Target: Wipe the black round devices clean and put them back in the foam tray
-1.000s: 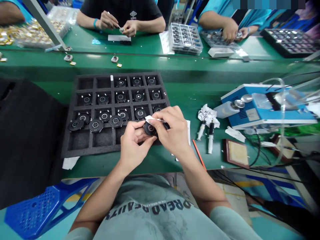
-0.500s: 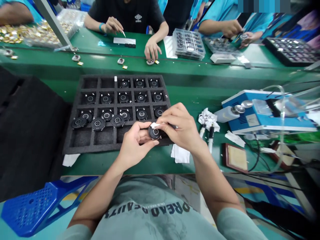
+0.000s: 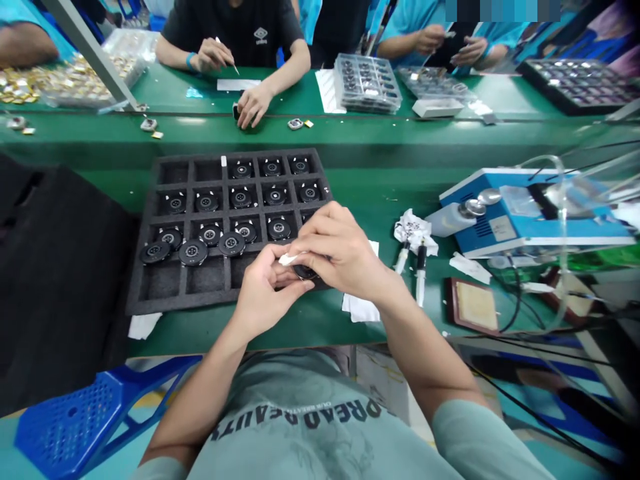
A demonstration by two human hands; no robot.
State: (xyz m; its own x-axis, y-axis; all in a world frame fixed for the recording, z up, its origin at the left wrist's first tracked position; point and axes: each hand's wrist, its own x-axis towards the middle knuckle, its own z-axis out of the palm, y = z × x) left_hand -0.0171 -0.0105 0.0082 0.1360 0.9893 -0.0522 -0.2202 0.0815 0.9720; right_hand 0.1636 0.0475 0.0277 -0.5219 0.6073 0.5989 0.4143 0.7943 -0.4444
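Between my hands is a round black watch case (image 3: 305, 271), mostly hidden by my right fingers. My left hand (image 3: 270, 287) grips its edge between thumb and fingers. My right hand (image 3: 345, 250) pinches a small piece of white tissue (image 3: 287, 259) above the case, near its left side. Just beyond and to the left lies a black foam tray (image 3: 165, 308) with square compartments. Several similar watch cases (image 3: 279, 228) sit in its back rows, round side up. A few more, like this watch case (image 3: 193, 252), rest tilted over the divider ahead of the front row.
Right of my hands lie white cloths (image 3: 361, 308), a crumpled tissue (image 3: 413, 227), syringes (image 3: 421, 272) and a sponge in a brown holder (image 3: 475, 305). A blue machine (image 3: 537, 213) stands behind them. Dark foam (image 3: 55, 280) is stacked at left. Across the bench, a co-worker's hand (image 3: 254, 107) handles a small part.
My right hand has shifted left over the watch case with the tissue, covering more of it. The co-worker's hand opposite has moved left to a dark piece. The view has shifted slightly.
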